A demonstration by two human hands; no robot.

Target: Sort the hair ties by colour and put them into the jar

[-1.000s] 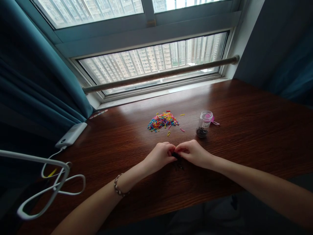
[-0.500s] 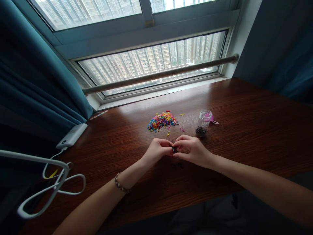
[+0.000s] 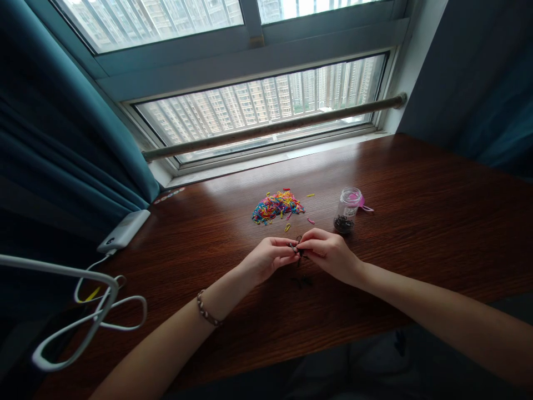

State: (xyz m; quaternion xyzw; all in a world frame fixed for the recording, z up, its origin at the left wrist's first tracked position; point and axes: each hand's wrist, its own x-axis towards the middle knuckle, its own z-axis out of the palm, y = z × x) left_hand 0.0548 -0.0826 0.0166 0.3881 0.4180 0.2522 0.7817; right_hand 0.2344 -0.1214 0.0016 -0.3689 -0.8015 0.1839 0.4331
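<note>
Over the brown wooden table (image 3: 200, 222), my left hand (image 3: 268, 257) and my right hand (image 3: 328, 251) meet fingertip to fingertip. Both are closed in a pinch on a small tangle of black rubber bands (image 3: 300, 253); one loop sticks up between the fingers. A few more dark bands (image 3: 306, 280) lie on the wood just below. Beyond my hands is a heap of colourful rubber bands (image 3: 275, 208), with several loose ones around it. A clear jar (image 3: 348, 203), uncapped and upright, holds black bands at its bottom.
A pink lid (image 3: 361, 203) with a strap lies behind the jar. At the left are a white power bank (image 3: 124, 230) and a looped white cable (image 3: 89, 328). A metal rail (image 3: 266, 130) crosses the window behind the table; a blue curtain (image 3: 75, 128) hangs at the left.
The black bands between my fingertips have been spread from a compact bunch, and a loop now shows above them. My right fingers have closed more tightly together.
</note>
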